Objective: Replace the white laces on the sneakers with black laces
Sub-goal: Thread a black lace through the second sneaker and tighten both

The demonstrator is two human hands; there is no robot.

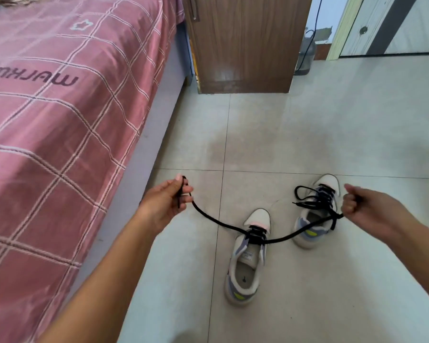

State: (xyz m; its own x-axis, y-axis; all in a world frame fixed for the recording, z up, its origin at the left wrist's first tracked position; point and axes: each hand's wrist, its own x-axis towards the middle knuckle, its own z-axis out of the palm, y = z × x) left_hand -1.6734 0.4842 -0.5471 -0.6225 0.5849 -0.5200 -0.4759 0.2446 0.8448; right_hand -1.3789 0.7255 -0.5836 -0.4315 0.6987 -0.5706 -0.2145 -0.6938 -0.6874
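left grip (170, 198) pinches round black lace (216, 222) | right grip (357, 203) fists other end | near sneaker (245, 263)

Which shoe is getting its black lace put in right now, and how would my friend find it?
Start at the pink checked bed, then look across the tiled floor to two sneakers. It is the nearer sneaker. Its black lace stretches out to both hands, while the far sneaker is already laced.

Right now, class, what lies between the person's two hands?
In the head view, a black lace sags from left hand to right hand, threaded through the nearer sneaker.
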